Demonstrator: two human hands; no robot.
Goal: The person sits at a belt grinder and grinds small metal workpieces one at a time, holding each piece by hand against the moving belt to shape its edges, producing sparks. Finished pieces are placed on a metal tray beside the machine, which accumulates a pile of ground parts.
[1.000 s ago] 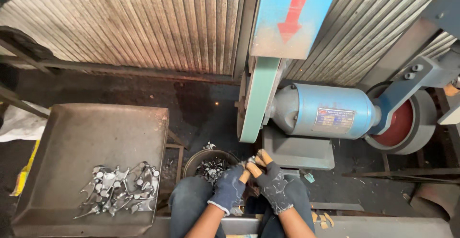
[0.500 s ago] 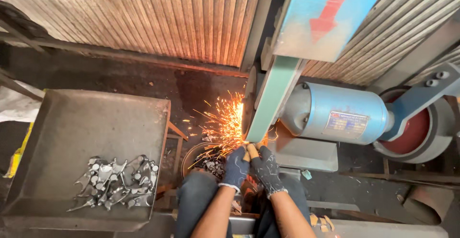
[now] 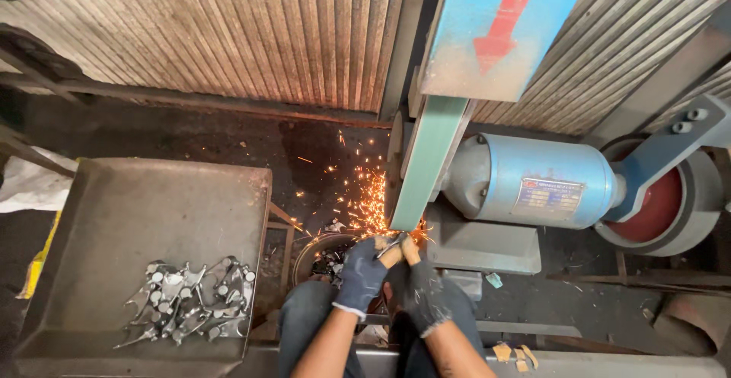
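Both gloved, left hand [image 3: 360,273] and right hand [image 3: 421,294] pinching a small metal part [image 3: 391,247] against the belt [image 3: 425,166]. Sparks [image 3: 365,203] thinner than half a second back, spraying up-left of the grip. Probably easing off.

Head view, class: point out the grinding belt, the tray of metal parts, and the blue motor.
grinding belt [image 3: 422,161], head view, on the green face of the belt.
tray [image 3: 137,210], head view, on its bare floor.
metal parts [image 3: 190,302], head view, middle of the pile.
blue motor [image 3: 533,184], head view, on its housing.
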